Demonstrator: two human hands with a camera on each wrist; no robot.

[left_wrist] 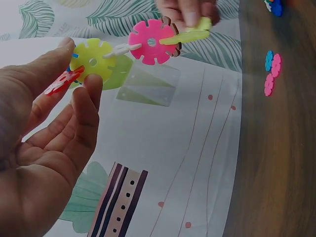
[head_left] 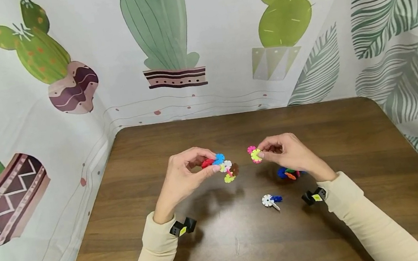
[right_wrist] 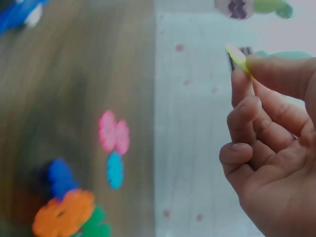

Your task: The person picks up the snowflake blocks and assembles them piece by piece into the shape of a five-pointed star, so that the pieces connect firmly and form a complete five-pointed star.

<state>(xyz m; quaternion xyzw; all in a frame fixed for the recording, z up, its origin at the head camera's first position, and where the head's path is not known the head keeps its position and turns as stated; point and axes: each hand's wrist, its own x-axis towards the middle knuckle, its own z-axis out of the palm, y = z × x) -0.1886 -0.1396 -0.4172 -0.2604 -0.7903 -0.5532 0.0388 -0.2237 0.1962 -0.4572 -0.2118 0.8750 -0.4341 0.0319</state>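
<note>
My left hand (head_left: 183,177) pinches a joined chain of flower-shaped plastic discs between thumb and fingers, held above the table. A red disc (left_wrist: 64,81) and a yellow disc (left_wrist: 93,61) sit at the fingers. Beyond them run a white disc (left_wrist: 123,49), a pink disc (left_wrist: 143,42), a brown disc (head_left: 234,169) and another yellow one (head_left: 229,178). A blue disc (head_left: 218,159) also belongs to this chain. To the right, my right hand (head_left: 290,153) holds a single yellow disc (head_left: 256,155) between thumb and index finger, apart from the chain in the head view.
On the wooden table (head_left: 239,248) lies a small cluster with a white disc (head_left: 267,200) and a blue one (head_left: 276,199). Under the right hand is another cluster with an orange disc (right_wrist: 64,213). Pink discs (right_wrist: 113,132) joined to a light blue disc (right_wrist: 115,170) lie farther back.
</note>
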